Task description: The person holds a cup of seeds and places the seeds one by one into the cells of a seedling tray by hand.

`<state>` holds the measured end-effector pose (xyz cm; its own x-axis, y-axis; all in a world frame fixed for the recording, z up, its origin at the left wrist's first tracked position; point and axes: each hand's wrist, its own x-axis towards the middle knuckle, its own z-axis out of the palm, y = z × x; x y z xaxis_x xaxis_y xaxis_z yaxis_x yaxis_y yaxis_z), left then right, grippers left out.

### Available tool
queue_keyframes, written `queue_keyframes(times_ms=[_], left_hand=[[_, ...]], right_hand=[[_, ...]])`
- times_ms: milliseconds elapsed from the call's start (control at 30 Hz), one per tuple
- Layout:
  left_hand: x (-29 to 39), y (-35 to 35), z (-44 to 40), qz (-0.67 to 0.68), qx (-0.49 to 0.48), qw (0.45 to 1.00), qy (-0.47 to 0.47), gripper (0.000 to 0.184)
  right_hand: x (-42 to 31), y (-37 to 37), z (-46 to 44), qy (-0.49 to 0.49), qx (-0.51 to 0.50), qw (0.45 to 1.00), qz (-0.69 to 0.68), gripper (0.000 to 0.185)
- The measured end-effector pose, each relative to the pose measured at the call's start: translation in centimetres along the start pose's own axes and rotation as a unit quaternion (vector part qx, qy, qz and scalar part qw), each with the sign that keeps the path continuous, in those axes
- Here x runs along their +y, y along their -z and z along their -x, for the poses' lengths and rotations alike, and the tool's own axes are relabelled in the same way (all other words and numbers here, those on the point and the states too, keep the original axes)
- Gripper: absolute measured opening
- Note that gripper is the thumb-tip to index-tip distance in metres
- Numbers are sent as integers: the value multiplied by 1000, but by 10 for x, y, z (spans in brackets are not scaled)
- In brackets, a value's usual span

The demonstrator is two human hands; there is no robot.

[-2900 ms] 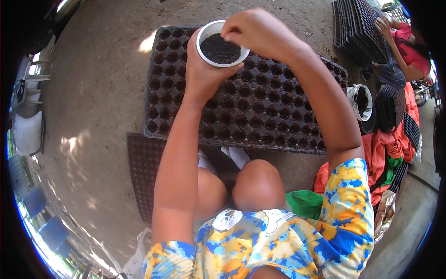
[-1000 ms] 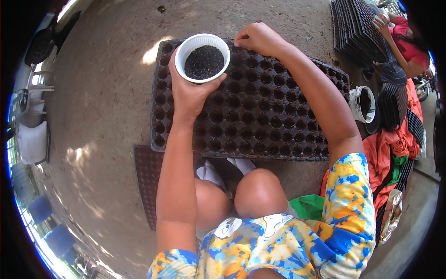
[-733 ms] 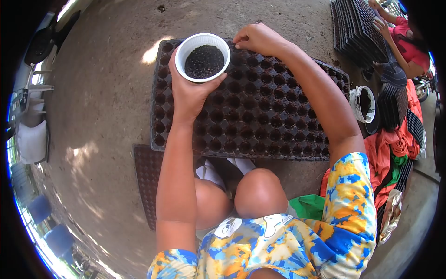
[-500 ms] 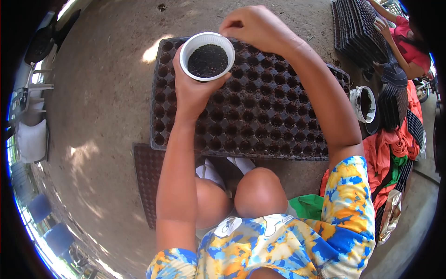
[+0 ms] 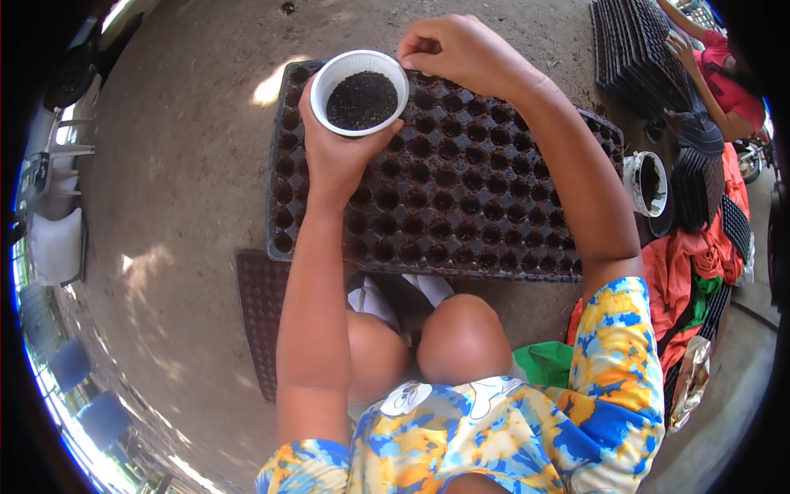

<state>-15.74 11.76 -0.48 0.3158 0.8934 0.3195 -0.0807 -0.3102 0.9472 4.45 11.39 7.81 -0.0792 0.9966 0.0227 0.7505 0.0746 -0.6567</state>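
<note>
My left hand (image 5: pixel 340 160) is wrapped round a white plastic cup (image 5: pixel 403 89) holding small dark seeds (image 5: pixel 362 100). The cup is held over the far left part of a black seedling tray (image 5: pixel 531 277), whose many round cells (image 5: pixel 440 199) have dark brown material inside. Just right of the cup, my right hand (image 5: pixel 461 56) hovers above the tray's far edge. Its thumb and forefinger are pinched together; whatever lies between them is too small to make out.
Another tray (image 5: pixel 259 321) lies on the ground near my knees. To the right are a white bucket (image 5: pixel 645 183), red cloth (image 5: pixel 679 267) and a green bag (image 5: pixel 545 364). A co-worker in a red shirt (image 5: pixel 732 95) sits beside stacked trays (image 5: pixel 634 58).
My right hand has shifted slightly right and down, its pinched fingers now clearer. The cup in my left hand has moved a little left and up.
</note>
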Motion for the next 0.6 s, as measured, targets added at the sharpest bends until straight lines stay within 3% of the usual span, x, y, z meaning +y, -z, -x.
queue_keyframes(times_ms=[100,233,600], left_hand=[[5,3,-1,8,12,1000,2,86],[5,1,-1,25,23,999,0,86],[4,-1,-1,17,14,1000,5,90]], right_hand=[[27,-16,6,-56,-67,995,53,19],[47,-32,9,-45,-76,994,71,20],[36,-17,10,-21,-3,995,102,19]])
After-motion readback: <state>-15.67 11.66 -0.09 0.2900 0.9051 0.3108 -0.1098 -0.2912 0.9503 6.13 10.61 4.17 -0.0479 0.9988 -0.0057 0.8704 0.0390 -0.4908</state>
